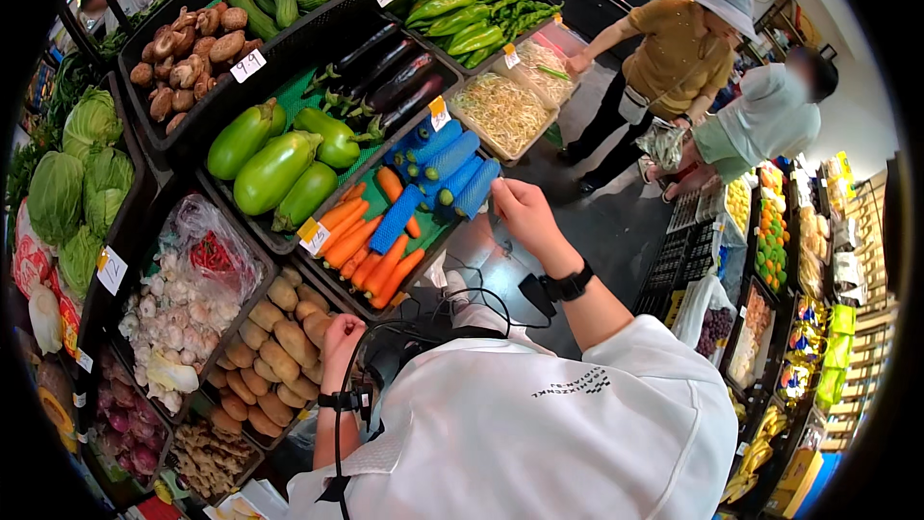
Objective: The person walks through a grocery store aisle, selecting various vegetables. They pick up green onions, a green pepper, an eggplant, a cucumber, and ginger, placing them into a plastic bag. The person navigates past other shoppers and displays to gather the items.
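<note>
My right hand [523, 213] is at the front corner of a black crate, thumb and fingertips against the end of a green-tipped vegetable in a blue foam net sleeve [476, 188]. Whether the fingers grip it cannot be seen. Several more sleeved vegetables [437, 148] lie behind it. Loose carrots [386, 271] fill the near part of that crate, and an empty-looking blue net sleeve [395, 220] rests across them. My left hand [342, 339], fingers curled, hovers by the right edge of the potatoes [278, 343]; its palm is hidden.
Green eggplants [278, 166], dark eggplants [393, 72], garlic [180, 310] and bean sprouts [502, 112] surround the crate. A black cable [498, 296] loops before my body. Two people stand ahead right, one in a bucket hat [725, 3] reaching toward the sprouts. Fruit shelves [769, 231] line the right.
</note>
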`<state>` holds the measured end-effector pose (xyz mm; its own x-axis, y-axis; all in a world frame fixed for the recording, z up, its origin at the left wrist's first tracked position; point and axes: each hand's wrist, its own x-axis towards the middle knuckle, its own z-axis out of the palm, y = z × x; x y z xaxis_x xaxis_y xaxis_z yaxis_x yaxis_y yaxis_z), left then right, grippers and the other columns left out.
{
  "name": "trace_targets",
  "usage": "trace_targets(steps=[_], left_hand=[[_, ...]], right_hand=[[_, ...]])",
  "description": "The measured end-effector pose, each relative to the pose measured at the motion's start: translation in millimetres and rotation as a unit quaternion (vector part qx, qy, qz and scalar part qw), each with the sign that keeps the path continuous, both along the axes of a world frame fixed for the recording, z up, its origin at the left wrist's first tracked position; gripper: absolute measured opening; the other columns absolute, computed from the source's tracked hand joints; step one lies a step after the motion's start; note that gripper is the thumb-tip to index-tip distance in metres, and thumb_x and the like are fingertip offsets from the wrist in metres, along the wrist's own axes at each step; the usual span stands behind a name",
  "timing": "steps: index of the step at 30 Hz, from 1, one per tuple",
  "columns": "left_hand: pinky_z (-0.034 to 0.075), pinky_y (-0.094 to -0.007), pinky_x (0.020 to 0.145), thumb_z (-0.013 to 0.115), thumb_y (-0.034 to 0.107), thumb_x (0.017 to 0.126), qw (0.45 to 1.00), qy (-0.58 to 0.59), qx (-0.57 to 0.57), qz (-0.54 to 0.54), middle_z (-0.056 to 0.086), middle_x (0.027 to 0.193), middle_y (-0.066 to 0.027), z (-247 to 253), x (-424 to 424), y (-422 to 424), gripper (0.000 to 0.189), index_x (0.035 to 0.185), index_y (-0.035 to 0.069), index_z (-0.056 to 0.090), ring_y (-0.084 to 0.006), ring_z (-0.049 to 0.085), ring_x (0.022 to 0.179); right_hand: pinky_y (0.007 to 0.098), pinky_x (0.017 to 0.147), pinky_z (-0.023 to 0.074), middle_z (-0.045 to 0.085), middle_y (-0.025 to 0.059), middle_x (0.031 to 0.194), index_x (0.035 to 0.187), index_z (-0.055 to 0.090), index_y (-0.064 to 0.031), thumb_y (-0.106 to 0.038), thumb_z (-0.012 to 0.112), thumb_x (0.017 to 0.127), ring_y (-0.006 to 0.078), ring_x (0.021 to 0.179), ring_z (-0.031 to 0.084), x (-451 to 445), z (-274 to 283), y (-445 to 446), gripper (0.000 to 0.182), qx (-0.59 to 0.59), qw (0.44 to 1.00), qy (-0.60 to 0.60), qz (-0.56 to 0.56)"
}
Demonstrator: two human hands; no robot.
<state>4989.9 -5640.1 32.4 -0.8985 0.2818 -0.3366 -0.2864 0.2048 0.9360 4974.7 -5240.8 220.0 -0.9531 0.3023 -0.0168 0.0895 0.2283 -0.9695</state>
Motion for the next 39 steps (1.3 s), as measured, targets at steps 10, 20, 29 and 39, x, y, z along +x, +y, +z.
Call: trace_targets(steps=[10,20,29,39], left_hand=[[0.043,-0.0198,0.063,0.065,0.0,0.085,0.999,0.001,-0.006,-0.04,0.055,0.072,0.0027,-1,55,-1,0.006,0.086,0.003,0.059,-0.0063,0.05,0.067],[0.045,-0.0221,0.06,0.063,0.0,0.079,0.989,0.095,-0.067,-0.096,0.058,0.071,-0.0003,39,103,58,0.005,0.082,0.001,0.059,-0.0067,0.052,0.064],[0.044,-0.0219,0.06,0.064,0.002,0.08,0.991,0.067,-0.063,-0.092,0.059,0.071,0.0002,31,206,125,0.005,0.084,0.002,0.062,-0.0062,0.052,0.064],[0.045,-0.0219,0.064,0.069,0.0,0.082,0.981,0.054,-0.134,-0.13,0.059,0.075,0.0018,35,265,131,0.011,0.088,0.004,0.061,-0.007,0.053,0.069]], right_hand=[[0.0246,0.056,0.0431,0.06,-0.0005,0.07,0.09,0.062,-0.0004,-0.019,0.065,0.092,0.006,0.062,0.051,103,22,-24,0.019,0.034,0.999,-0.037,-0.013],[0.0261,0.059,0.0457,0.062,0.0028,0.07,0.091,0.063,-0.0019,-0.015,0.067,0.089,0.0089,0.063,0.055,209,33,4,0.014,0.109,0.993,-0.038,0.031],[0.0249,0.059,0.0445,0.058,-0.0002,0.07,0.09,0.063,-0.0024,-0.013,0.067,0.089,0.008,0.064,0.053,321,14,66,0.012,0.086,0.994,-0.056,0.039],[0.0281,0.061,0.0476,0.063,0.0047,0.071,0.09,0.062,-0.0034,-0.016,0.068,0.087,0.0137,0.064,0.059,376,2,82,0.013,0.099,0.993,-0.042,0.044]])
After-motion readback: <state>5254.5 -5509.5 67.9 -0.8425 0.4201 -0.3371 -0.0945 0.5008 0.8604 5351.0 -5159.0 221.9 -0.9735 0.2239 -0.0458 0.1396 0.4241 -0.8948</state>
